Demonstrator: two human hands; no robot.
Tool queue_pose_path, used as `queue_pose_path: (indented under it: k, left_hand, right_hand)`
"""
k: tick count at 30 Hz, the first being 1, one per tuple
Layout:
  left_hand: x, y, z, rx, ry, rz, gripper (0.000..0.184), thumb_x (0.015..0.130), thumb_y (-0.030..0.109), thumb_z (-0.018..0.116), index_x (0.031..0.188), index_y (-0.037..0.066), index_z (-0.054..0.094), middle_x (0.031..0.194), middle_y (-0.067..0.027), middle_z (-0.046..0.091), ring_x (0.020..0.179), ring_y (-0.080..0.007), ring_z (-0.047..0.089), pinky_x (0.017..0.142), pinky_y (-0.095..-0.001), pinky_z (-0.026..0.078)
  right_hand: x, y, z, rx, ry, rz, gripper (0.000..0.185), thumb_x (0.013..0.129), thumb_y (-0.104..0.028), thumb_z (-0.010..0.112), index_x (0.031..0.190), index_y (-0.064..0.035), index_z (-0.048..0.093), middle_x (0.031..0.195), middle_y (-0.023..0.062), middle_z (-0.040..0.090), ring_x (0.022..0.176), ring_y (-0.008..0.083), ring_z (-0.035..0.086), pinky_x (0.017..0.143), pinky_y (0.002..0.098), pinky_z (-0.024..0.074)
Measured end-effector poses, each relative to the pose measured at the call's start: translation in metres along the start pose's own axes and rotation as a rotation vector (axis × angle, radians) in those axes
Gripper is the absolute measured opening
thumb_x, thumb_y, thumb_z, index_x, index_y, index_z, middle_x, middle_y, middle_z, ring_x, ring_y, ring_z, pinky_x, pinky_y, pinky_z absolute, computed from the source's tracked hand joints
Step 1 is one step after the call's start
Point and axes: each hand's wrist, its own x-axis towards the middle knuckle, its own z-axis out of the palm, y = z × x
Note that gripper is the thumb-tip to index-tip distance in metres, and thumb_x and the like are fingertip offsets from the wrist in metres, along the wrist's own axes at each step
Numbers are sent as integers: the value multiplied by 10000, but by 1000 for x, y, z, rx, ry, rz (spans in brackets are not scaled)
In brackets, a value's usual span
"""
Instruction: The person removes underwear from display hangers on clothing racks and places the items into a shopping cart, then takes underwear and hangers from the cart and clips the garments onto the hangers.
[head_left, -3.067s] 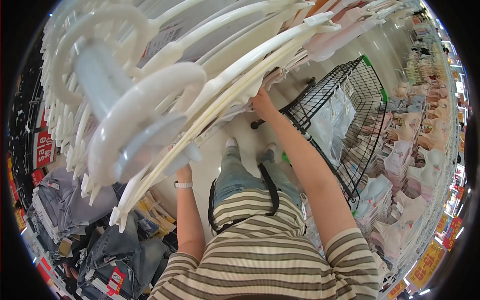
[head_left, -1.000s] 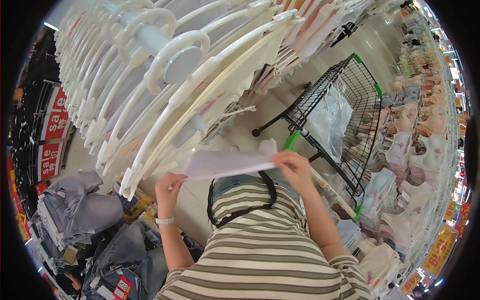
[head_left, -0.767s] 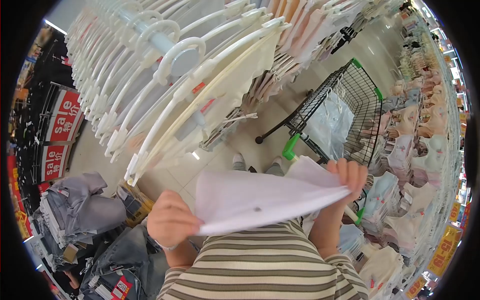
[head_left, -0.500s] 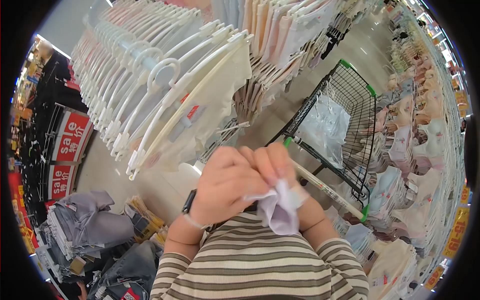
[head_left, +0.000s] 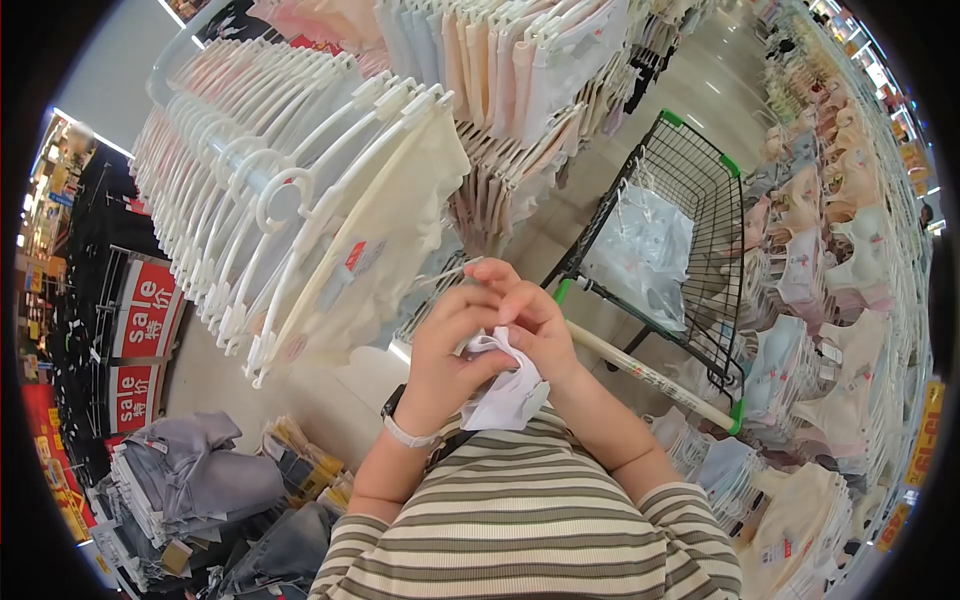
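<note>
A small pale lavender-white garment hangs crumpled below my hands in front of my striped shirt; its exact kind is hidden by the folds. My left hand, with a dark watch and a pale band at the wrist, pinches its upper edge between thumb and fingers. Close against it, my right hand is curled with fingertips on the top of the cloth. The fingers of both hands meet and partly hide the grip. Just beyond them is the rack of white hangers carrying cream garments.
A black wire shopping cart with green corners stands ahead to the right, holding clear plastic-wrapped items. Bras hang in rows along the right. Folded grey trousers and red sale signs are on the left.
My hands have tilted and shifted slightly left, and the garment has swung left with them. Fingers of the right hand have lifted upward. The whole view has shifted a little.
</note>
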Motion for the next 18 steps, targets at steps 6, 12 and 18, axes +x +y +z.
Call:
queue_pose_path:
  k: [6,12,18]
  left_hand:
    - [-8,-5,-1,-44,-107,22,200,623,30,748,769,9,612,796,-81,612,727,-225,583,649,-290,461]
    - [-18,2,-13,180,39,-212,113,664,-23,683,724,-22,588,689,-67,583,609,-153,524,556,-248,399]
    - [-29,-14,-15,445,125,-335,218,745,73,691,676,-27,509,612,-103,485,522,-173,411,491,-288,336]
  right_hand:
    - [-4,-19,2,-85,135,59,283,798,-41,632,1057,-89,530,1121,71,481,1179,245,413,980,395,348]
    - [-10,-48,-11,84,287,5,333,775,35,621,1073,-80,527,867,-5,471,950,173,475,873,337,395]
    - [-15,-63,-13,156,318,-20,318,776,65,608,1055,-74,546,841,-12,459,913,170,482,836,322,399]
